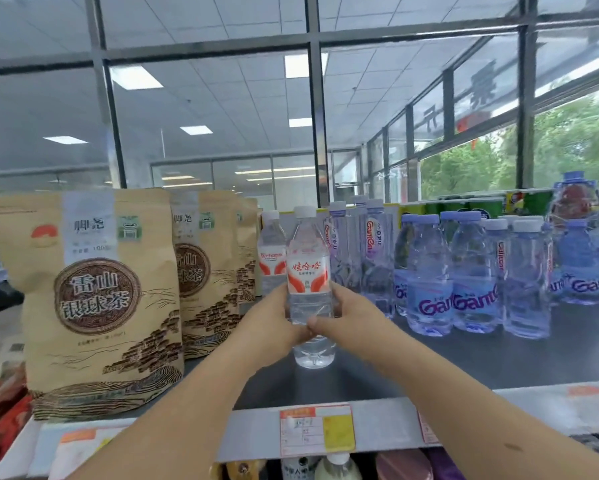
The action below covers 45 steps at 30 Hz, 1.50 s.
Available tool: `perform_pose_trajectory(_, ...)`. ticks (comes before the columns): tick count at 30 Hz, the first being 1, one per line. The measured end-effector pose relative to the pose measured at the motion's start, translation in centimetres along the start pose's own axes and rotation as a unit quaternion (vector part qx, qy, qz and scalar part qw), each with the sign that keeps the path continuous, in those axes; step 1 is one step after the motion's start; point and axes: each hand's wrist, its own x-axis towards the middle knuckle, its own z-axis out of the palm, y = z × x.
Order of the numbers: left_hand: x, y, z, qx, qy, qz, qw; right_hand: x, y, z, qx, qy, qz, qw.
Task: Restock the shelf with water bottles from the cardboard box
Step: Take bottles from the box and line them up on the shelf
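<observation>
A person sets a clear water bottle [308,271] upright on the grey top shelf [464,355] of a shop gondola, both hands wrapped round its lower body. At nine o'clock from the bottle stand kraft-paper tea pouches [94,292], matt and creased, flat-faced with printed brown seals. The left hand [274,320] closes its grip on the bottle's left flank; the right hand [339,313] closes from the other side, thumb across the front, so the red-and-white label shows just above the fingers. The base appears to rest on or just above the smooth shelf; which, cannot be told. A second bottle [272,254] of the same brand stands just behind, at eleven o'clock. At three o'clock a crowd of blue-tinted Ganten bottles [471,275], ribbed thin plastic with pale caps, fills the shelf. The cardboard box is out of view.

The risks, as judged from here: the thin, ridged wall yields to a squeeze, so a hard grip could buckle it; a release before the base sits flat could tip it. Pushed back carelessly, it may knock the bottle behind or nudge the soft pouches, which would topple easily. The slick shelf offers little friction near the front edge with its paper price tag [317,429].
</observation>
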Motion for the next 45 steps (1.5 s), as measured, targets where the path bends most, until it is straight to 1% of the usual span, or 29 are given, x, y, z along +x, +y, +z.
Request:
perform_pose_trajectory(4,2.7,-0.5,-0.2,0.017,-0.014,0.016,1.0,2.9,0.6,0.0,-0.026,0.008,0.032,0.999)
perform_pose_trajectory(7,4.4,-1.3,0.0,0.043,-0.008,0.019,0.999,4.4,0.7,0.0,-0.053,0.014,0.046,0.997)
perform_pose_trajectory(12,6.2,-2.1,0.2,0.09,-0.008,0.014,0.996,5.7,1.3,0.2,-0.056,0.038,0.061,0.996)
perform_pose_trajectory(17,6.9,-2.6,0.5,0.106,-0.014,-0.008,0.994,5.9,1.5,0.2,-0.066,0.048,0.069,0.994)
perform_pose_trajectory(19,6.9,-3.0,0.2,0.096,-0.021,-0.021,0.995,5.9,1.7,0.2,-0.069,0.05,0.068,0.994)
perform_pose_trajectory(20,6.8,-3.2,-0.2,0.086,-0.006,-0.025,0.996,5.9,1.7,0.2,-0.068,0.05,0.067,0.994)
perform_pose_trajectory(21,6.7,-3.3,-0.6,0.077,0.027,-0.03,0.996,5.8,1.8,0.2,-0.066,0.049,0.066,0.994)
perform_pose_trajectory(24,7.3,-3.7,-1.8,0.056,0.175,-0.039,0.982,5.9,2.1,0.1,-0.062,0.048,0.069,0.995)
perform_pose_trajectory(25,7.7,-3.6,-2.0,0.05,0.202,-0.045,0.977,5.9,2.1,0.1,-0.062,0.046,0.069,0.995)
perform_pose_trajectory(26,8.1,-3.5,-2.0,0.049,0.213,-0.052,0.974,5.9,2.2,0.1,-0.062,0.044,0.068,0.995)
perform_pose_trajectory(29,9.1,-3.4,-1.1,0.037,0.215,-0.074,0.973,5.6,2.3,0.1,-0.078,0.042,0.051,0.995)
perform_pose_trajectory(32,9.6,-3.9,-0.5,0.009,0.21,-0.12,0.97,5.5,2.6,0.0,-0.077,0.04,0.036,0.996)
perform_pose_trajectory(35,10.5,-4.7,-0.5,-0.032,0.154,-0.163,0.974,5.6,2.8,0.0,-0.076,0.04,0.032,0.996)
perform_pose_trajectory(37,10.9,-5.0,-0.7,-0.098,0.12,-0.175,0.972,5.6,2.8,0.0,-0.078,0.037,0.032,0.996)
perform_pose_trajectory(39,11.2,-5.4,-0.8,-0.178,0.094,-0.172,0.964,5.6,2.8,-0.1,-0.084,0.034,0.031,0.995)
perform_pose_trajectory(41,11.1,-5.7,-0.6,-0.232,0.059,-0.152,0.959,5.7,2.9,-0.1,-0.085,0.033,0.031,0.995)
perform_pose_trajectory(43,11.0,-6.0,-0.2,-0.244,0.04,-0.12,0.961,5.6,2.8,-0.1,-0.086,0.032,0.031,0.995)
perform_pose_trajectory(45,10.7,-6.2,0.0,-0.212,0.07,-0.117,0.968,5.5,2.8,0.0,-0.09,0.035,0.031,0.995)
